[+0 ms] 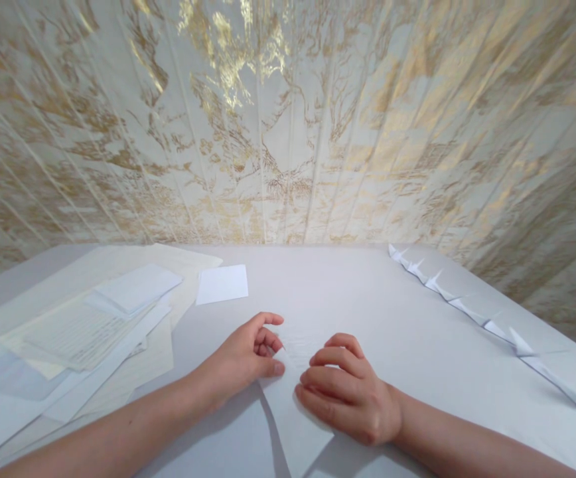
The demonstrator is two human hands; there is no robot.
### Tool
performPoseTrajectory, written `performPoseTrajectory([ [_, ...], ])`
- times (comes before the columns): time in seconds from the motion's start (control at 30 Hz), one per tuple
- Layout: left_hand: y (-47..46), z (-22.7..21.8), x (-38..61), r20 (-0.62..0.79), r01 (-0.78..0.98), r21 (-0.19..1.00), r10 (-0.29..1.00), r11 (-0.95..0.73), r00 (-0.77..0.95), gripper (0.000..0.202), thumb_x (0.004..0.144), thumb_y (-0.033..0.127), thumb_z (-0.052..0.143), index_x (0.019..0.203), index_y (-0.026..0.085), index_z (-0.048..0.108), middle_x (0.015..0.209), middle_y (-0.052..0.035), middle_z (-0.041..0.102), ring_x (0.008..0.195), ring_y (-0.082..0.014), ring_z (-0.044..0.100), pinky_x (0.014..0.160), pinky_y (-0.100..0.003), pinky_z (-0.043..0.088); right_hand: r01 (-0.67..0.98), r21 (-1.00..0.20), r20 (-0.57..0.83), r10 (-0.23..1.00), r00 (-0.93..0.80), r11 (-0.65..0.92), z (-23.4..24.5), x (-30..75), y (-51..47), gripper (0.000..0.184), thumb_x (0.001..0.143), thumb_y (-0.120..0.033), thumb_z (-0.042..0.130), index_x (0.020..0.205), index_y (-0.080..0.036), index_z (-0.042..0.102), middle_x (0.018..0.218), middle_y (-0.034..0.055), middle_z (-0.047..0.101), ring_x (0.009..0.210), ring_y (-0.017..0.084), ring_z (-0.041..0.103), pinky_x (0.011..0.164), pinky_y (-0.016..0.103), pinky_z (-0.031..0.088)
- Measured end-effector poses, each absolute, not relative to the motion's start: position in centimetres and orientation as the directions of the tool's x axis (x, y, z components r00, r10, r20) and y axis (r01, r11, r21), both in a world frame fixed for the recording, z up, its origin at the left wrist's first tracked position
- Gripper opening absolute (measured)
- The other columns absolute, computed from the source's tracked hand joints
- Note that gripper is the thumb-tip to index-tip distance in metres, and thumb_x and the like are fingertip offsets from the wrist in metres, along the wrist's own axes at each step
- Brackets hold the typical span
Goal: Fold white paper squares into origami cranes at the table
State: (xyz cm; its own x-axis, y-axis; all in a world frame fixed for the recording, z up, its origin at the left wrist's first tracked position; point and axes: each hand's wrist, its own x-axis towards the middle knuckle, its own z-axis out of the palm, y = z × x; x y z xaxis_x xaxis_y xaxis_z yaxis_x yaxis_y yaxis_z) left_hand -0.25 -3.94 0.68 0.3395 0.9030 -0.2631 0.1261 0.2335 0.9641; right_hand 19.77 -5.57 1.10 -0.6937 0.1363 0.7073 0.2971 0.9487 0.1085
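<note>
Left hand (243,358): pinching the paper (296,415)!
Right hand (350,392): curled alongside, can't tell its grip
Paper: lower centre, between both

- From my distant place, I see through the head view two bare hands over a pale table (358,292).
- The left hand (245,355) holds a white paper (295,418) near its far end, the thumb lying on the upper face.
- The right hand (350,392) has its fingers curled, at the right side of this paper; I cannot tell how firmly it grips.
- On my left, papers (76,332) lie overlapping in a loose pile, some with lines of writing.
- Just beside them, I see one small white sheet (222,284).
- Along the right edge, folded paper pieces (432,282) with pointed tips form a row.
- Behind rises a gold-patterned backdrop (288,119).
</note>
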Motion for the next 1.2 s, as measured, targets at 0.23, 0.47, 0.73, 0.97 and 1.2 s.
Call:
performPoseTrajectory([
  [0.23,-4.2,2.0,0.0,-0.332,0.080,0.943,0.888,0.324,0.317,0.024,0.049,0.013,0.067,0.071,0.013,0.060,0.057,0.0064,0.049,0.055,-0.0070,0.044,0.055,-0.021,0.032,0.222,-0.115,0.681,0.239,-0.692,0.968,0.7,19.5,-5.9,0.018,0.086,-0.018,0.046,0.089,-0.018,0.063,0.091,0.0062,0.062,0.092,0.019,0.050,0.082,0.037,0.039],
  [0.47,-4.7,2.2,0.7,-0.251,0.053,0.968,0.941,0.246,0.227,0.010,0.055,0.018,0.067,0.060,0.013,0.059,0.055,0.0037,0.056,0.053,-0.0081,0.047,0.054,-0.021,0.035,0.248,-0.833,0.336,0.808,-0.483,0.495,-0.6,18.2,-5.9,0.041,0.082,-0.050,0.048,0.065,-0.017,0.065,0.095,0.0090,0.058,0.084,0.017,0.056,0.071,0.028,0.046],
  [0.73,-5.1,2.7,1.0,-0.220,0.109,0.973,0.953,0.201,0.208,0.015,0.058,0.026,0.068,0.063,0.013,0.065,0.058,0.0000,0.062,0.055,-0.0109,0.051,0.055,-0.023,0.038,0.290,-0.872,0.300,0.899,-0.319,0.393,-0.8,18.3,-5.6,0.028,0.080,-0.037,0.055,0.063,-0.015,0.060,0.065,0.0041,0.060,0.060,0.013,0.053,0.056,0.023,0.042],
  [0.97,-5.1,2.3,0.9,-0.167,0.122,0.982,0.955,0.141,0.244,0.014,0.062,0.026,0.064,0.065,0.012,0.064,0.057,0.0013,0.059,0.054,-0.0095,0.049,0.052,-0.021,0.037,0.363,-0.830,0.352,0.902,-0.248,0.424,-0.9,18.3,-5.7,0.022,0.079,-0.032,0.055,0.066,-0.015,0.060,0.061,0.0031,0.060,0.057,0.012,0.053,0.054,0.022,0.042],
  [1.2,-5.2,2.1,0.9,-0.121,0.143,0.986,0.952,0.083,0.282,0.016,0.064,0.028,0.061,0.067,0.012,0.063,0.057,0.0010,0.057,0.055,-0.0099,0.048,0.052,-0.021,0.036,0.390,-0.807,0.386,0.895,-0.222,0.445,-1.0,18.3,-5.6,0.017,0.078,-0.027,0.056,0.066,-0.015,0.059,0.060,0.0018,0.060,0.056,0.011,0.052,0.053,0.021,0.042],
])
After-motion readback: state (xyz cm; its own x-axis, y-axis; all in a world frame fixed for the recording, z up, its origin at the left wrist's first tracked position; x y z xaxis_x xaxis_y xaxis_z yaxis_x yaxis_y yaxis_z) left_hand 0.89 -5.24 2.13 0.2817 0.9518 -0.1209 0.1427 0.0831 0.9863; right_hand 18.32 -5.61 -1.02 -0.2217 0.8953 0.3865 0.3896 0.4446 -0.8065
